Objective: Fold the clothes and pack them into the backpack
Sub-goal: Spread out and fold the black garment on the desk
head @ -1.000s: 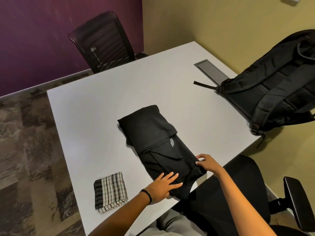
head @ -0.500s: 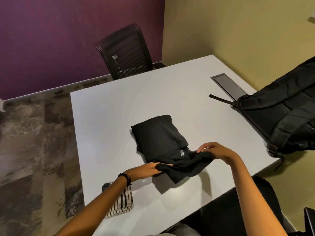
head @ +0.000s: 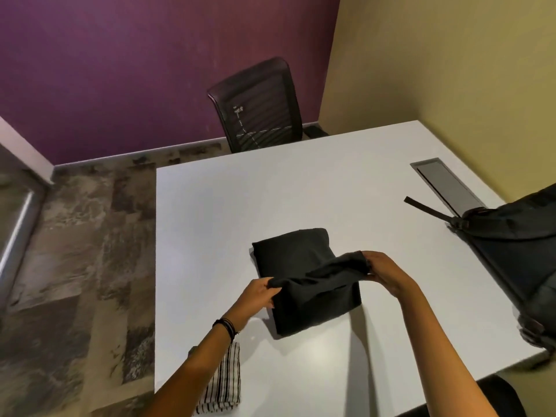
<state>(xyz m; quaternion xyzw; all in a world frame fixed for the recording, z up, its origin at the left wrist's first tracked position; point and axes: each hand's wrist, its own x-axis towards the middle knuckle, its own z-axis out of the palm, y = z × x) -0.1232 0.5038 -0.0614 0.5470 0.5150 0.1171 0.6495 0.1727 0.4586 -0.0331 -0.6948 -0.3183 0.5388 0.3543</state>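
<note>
1. Black garment point(head: 304, 266) lies partly folded mid-table point(head: 210, 212), near edge lifted clear
2. Left hand point(head: 258, 291) pinches the lifted edge's left corner, fingers curled
3. Right hand point(head: 380, 270) grips the right corner likewise
4. Backpack point(head: 517, 245) lies at the table's right edge
5. Striped cloth point(head: 224, 383) folded, near-left corner

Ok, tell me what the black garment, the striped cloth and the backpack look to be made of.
The black garment: soft matte knit, perhaps cotton jersey; its lifted edge sags and creases between the left hand and right hand. The striped cloth: thin woven cotton, seemingly; fine black stripes, flat folds. The backpack: synthetic woven fabric, likely nylon; faint sheen, stiff webbing strap.
</note>
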